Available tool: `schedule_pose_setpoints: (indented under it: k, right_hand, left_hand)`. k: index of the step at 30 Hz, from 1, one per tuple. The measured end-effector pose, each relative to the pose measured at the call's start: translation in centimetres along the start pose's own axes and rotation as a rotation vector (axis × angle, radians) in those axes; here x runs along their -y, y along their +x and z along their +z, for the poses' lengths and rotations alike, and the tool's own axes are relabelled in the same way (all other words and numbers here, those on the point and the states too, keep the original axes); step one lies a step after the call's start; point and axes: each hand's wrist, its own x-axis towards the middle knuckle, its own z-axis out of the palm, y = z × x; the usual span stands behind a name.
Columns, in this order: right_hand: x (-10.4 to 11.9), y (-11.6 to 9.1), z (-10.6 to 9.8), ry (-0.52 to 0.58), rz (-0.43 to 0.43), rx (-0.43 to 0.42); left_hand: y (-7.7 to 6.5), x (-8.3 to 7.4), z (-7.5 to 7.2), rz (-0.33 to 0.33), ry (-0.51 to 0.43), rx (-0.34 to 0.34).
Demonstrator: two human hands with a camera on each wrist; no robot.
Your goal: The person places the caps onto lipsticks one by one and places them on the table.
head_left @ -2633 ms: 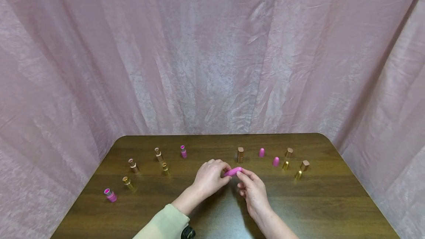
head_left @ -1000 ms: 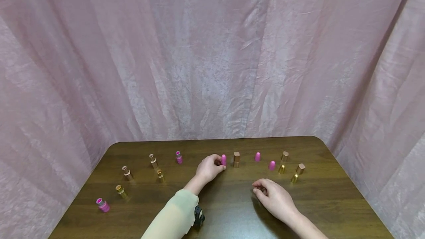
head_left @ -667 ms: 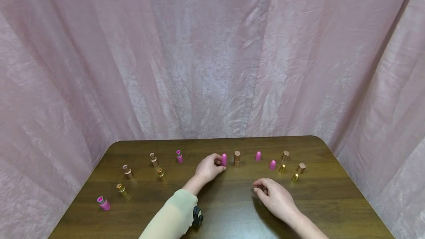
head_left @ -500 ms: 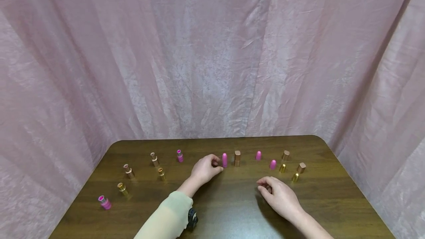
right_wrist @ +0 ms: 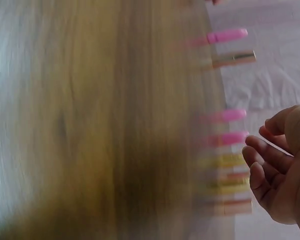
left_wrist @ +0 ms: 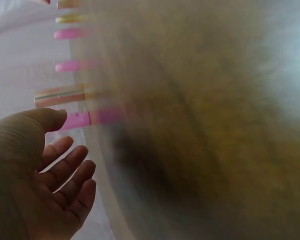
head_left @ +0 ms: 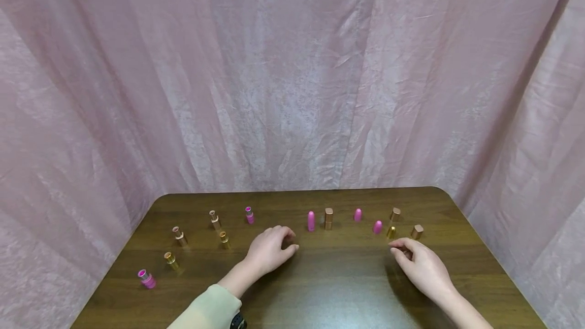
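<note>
A capped pink lipstick point(head_left: 311, 221) stands upright, just left of a capped rose-gold lipstick point(head_left: 328, 219). My left hand point(head_left: 269, 251) hovers lower left of the pink one, holding nothing, its fingers loosely bent. The left wrist view shows its thumb apart from the fingers. My right hand point(head_left: 425, 268) is empty too, beside the caps on the right; its fingertips are nearest the gold cap point(head_left: 391, 232). A second gold cap point(right_wrist: 229, 185), hidden behind this hand in the head view, shows in the right wrist view. Two pink caps point(head_left: 377, 227) and two rose-gold caps point(head_left: 417, 232) stand around.
On the left stand several uncapped lipstick bases: pink point(head_left: 147, 278), gold point(head_left: 171, 260) and rose-gold point(head_left: 180, 236). The brown wooden table point(head_left: 338, 288) ends at a pink velvet curtain point(head_left: 292, 80).
Both hands held the pink lipstick; the left then stood it by the rose-gold one and let go. The left hand has drawn back left; the right has moved right toward the caps.
</note>
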Motion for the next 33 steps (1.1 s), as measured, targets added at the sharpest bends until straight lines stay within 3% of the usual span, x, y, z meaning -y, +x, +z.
schedule_pose_setpoints:
  k: [10,22,33]
  right_hand:
    - [-2.9,0.0,-2.8,-0.03,0.063,-0.035]
    - [-4.7,1.2,-2.0,-0.045,0.085,0.027]
    - [-4.9,1.9,-0.7,-0.072,0.109,0.043]
  left_hand:
    - [-3.2,-2.6,-0.7,0.171,0.087,-0.009]
    - [-5.1,-6.5,0.3,0.39,0.219,-0.042]
    - [-5.9,-7.3,1.3,0.417,0.224,-0.051]
